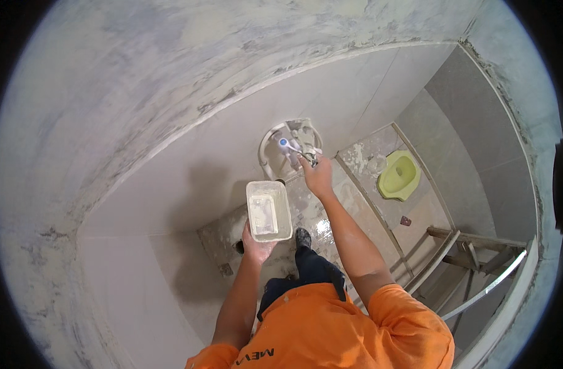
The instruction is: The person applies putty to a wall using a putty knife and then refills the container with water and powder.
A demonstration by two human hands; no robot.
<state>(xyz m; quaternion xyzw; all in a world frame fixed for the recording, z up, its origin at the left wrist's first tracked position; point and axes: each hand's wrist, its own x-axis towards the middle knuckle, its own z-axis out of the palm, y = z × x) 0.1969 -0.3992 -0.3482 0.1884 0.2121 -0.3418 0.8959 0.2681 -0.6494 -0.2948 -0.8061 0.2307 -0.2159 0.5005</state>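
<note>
My left hand (257,247) grips the near end of a whitish rectangular plastic tub (284,224), with its open top facing up. Pale residue coats the tub's inside, and a lighter patch shows at its bottom. My right hand (319,177) reaches out to a white plastic tap with a blue round cap (284,142) beside the wall. Its fingers are closed at the tap's near right side; what they hold is too small to make out. Behind the tap is a pale round bucket (264,163), smeared with white material, its inside partly hidden by the tap and my hand.
A yellow-green squat toilet (399,176) is set into the raised floor at right. A wooden frame (438,261) leans at lower right. Wet shine and white splashes mark the floor (349,212). Grey tiled wall (349,92) stands ahead, with rough plaster above.
</note>
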